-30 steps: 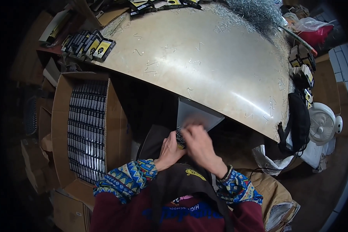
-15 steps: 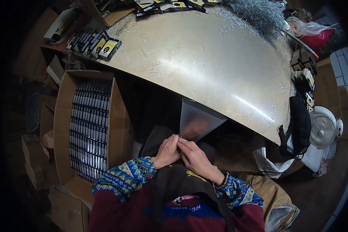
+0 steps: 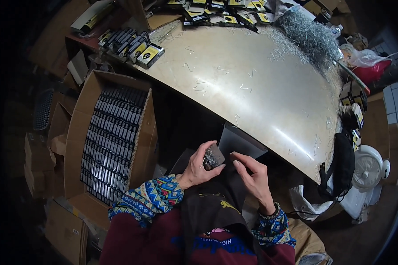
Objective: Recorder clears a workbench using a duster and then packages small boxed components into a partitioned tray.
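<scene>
My left hand (image 3: 197,168) grips a small dark box of wire pieces (image 3: 213,157), its fingers and thumb wrapped round the sides. Thin shiny wires show inside, below a grey flap-like part. Just to the right, my right hand (image 3: 254,174) is apart from the box, fingers stretched toward it, thumb and forefinger slightly parted. I see nothing between them. Beyond both hands, a grey smooth panel (image 3: 239,143) slants down from the table's near edge.
Bent wires lie scattered on the pale table (image 3: 234,101), with a big wire heap (image 3: 303,37) at its far right. Black-and-yellow boxes (image 3: 150,55) stand at the table's left end. A carton (image 3: 143,145) of packed black boxes is at left, a white fan (image 3: 367,168) at right.
My hands, together before, have parted: the right moved rightward off the left. The box of wires now shows in my left hand. The whole view has shifted slightly.
</scene>
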`<state>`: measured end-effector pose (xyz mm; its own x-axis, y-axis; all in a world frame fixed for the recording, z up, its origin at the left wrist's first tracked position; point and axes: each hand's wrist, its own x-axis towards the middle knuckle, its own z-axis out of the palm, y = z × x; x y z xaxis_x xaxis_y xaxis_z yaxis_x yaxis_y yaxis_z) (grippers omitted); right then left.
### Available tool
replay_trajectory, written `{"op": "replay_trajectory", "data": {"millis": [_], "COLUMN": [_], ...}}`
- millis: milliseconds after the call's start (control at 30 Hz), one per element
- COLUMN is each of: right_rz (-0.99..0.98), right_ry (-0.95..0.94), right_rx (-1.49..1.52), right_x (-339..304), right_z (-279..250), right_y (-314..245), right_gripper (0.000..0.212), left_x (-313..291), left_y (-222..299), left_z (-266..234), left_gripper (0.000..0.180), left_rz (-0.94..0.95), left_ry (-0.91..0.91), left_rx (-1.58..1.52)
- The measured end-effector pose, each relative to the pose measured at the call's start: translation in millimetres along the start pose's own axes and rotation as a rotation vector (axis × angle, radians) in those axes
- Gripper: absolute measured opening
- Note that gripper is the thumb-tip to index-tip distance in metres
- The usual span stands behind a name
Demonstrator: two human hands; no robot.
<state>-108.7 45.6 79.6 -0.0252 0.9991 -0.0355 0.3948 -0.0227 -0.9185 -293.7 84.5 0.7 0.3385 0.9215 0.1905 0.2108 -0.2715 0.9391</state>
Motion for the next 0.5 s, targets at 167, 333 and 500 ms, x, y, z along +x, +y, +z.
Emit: {"op": "replay_trajectory", "data": {"millis": [167, 333, 500], "right_rz": [-0.067, -0.125, 0.057], "right_ry": [0.027, 0.348, 0.313], "right_rx": [-0.217, -0.342, -0.104], "right_x": [16, 34, 49], "right_z": [4, -10, -39], "right_y": [-17, -2, -5], "right_gripper": [0.018, 0.013, 0.014], "left_x": [24, 48, 62], "left_y": [16, 39, 51], "left_z": [1, 2, -1], "left_gripper": [0.085, 0.092, 0.099], "left_rz": [0.272, 0.449, 0.226], "left_ry": [-0.113, -0.065, -0.087], "left_rx": [0.129, 0.360, 0.354]}}
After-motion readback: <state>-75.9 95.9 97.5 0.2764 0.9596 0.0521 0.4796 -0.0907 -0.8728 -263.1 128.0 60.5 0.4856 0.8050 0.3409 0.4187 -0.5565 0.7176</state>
